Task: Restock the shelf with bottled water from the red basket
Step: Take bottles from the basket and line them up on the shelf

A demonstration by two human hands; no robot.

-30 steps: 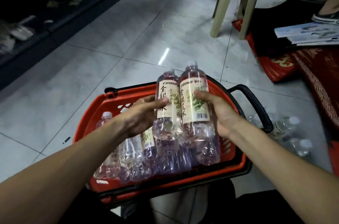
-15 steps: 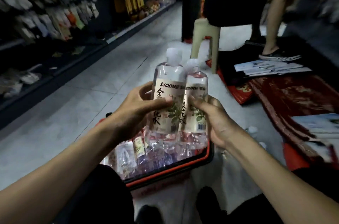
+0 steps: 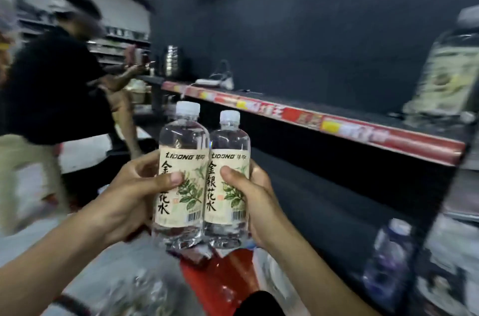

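Our left hand [image 3: 129, 199] curls round 1 bottle [image 3: 182, 139], our right hand [image 3: 256, 201] round the other bottle [image 3: 229, 142]; clipping the shelf [image 3: 311, 105] lip could knock either from our grip.

The left clear plastic water bottle [image 3: 182, 134] and the right clear plastic water bottle [image 3: 229, 139] look smooth and glossy, with bright glints on their shoulders and moulded bases; their white plastic caps [image 3: 188, 108] look duller; the cream labels [image 3: 193, 168] have a matt, papery look. Toward two o'clock the dark shelf board [image 3: 337, 105] and the dark back panel [image 3: 324, 43] look flat and matt; the red-and-yellow price strip [image 3: 337, 124] along the board's edge shines like plastic. At ten o'clock a stack of silver pots [image 3: 171, 60] gleams like polished metal; at nine o'clock a person's black top [image 3: 51, 77] looks like soft matt cloth; at four o'clock a blurred purple-tinted bottle [image 3: 388, 271] looks like clear plastic.
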